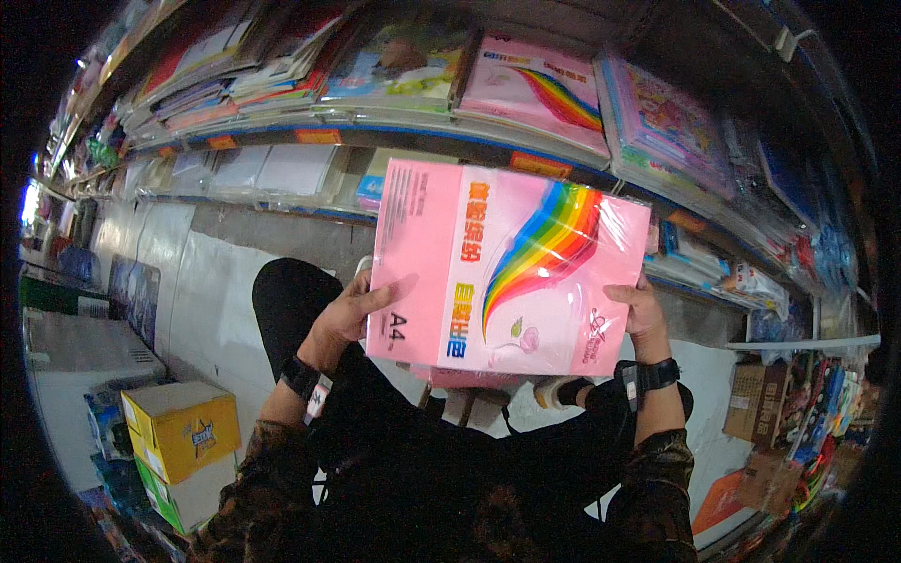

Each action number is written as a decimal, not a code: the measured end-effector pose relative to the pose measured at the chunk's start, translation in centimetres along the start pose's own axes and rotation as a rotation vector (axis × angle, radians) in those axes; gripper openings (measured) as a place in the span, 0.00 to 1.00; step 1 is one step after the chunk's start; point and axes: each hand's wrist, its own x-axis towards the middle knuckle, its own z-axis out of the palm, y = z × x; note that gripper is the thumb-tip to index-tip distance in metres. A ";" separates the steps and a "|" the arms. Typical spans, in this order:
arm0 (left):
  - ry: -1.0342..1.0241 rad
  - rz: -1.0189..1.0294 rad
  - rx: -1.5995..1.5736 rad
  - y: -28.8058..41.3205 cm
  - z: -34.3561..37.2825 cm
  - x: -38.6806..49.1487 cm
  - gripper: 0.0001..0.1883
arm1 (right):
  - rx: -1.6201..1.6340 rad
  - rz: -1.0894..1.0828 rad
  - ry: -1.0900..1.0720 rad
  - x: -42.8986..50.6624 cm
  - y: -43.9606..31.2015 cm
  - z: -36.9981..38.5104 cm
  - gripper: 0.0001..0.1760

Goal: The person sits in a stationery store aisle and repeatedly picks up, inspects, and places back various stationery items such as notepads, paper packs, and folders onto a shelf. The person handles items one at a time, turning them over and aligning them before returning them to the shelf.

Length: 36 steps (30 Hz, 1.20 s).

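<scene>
A plastic-wrapped pack of pink A4 paper (422,239) with a rainbow and a rose on its cover is held up before me. My left hand (348,310) grips its left edge with the thumb on top. On the right edge my right hand (639,304) holds it the same way, its fingers hidden beneath. Part of another pink item (479,378) shows below the pack, above my lap. A similar rainbow-covered pack (528,91) lies on the shelf ahead.
A long shelf edge (422,142) curves across the front, with stacked paper goods above and below. Yellow and green cartons (183,429) stand at lower left. Brown cardboard boxes (757,401) and packed goods are at right.
</scene>
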 end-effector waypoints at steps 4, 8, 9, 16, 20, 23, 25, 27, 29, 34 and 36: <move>-0.049 -0.057 -0.241 0.0 -0.7 -0.3 0.38 | -0.033 0.001 0.014 -0.1 0.3 0.3 0.26; 0.108 -0.056 -0.138 0.2 -0.2 -1.3 0.39 | -0.005 0.054 -0.051 0.0 0.3 1.0 0.24; 0.167 -0.037 -0.024 0.2 0.0 -1.6 0.39 | -0.007 0.056 -0.057 0.1 0.2 1.2 0.24; 0.213 -0.002 -0.081 0.4 0.5 -1.7 0.24 | 0.148 0.061 -0.050 0.4 -1.2 3.0 0.25; 0.208 0.077 -0.093 0.1 0.7 -1.4 0.21 | -0.498 -0.447 -0.020 0.1 -2.0 4.0 0.29; 0.213 0.021 -0.101 0.4 1.0 -1.1 0.22 | -0.027 -0.334 -0.129 1.0 -2.5 4.2 0.36; 0.192 0.008 -0.104 0.7 1.4 -0.8 0.22 | 0.388 -0.206 -0.225 1.6 -2.8 4.0 0.40; 0.214 -0.020 -0.045 1.1 1.8 -0.9 0.22 | 0.256 -0.183 -0.203 2.1 -2.7 3.9 0.43; 0.171 0.028 -0.073 1.1 2.3 -0.7 0.22 | 0.161 -0.206 -0.129 2.1 -2.5 3.8 0.44; 0.108 -0.008 0.017 0.8 2.5 -0.8 0.24 | 0.026 -0.258 -0.178 2.5 -3.3 3.8 0.42; 0.118 -0.041 0.044 0.6 2.2 -0.9 0.24 | -0.004 -0.265 -0.173 2.6 -3.6 3.9 0.42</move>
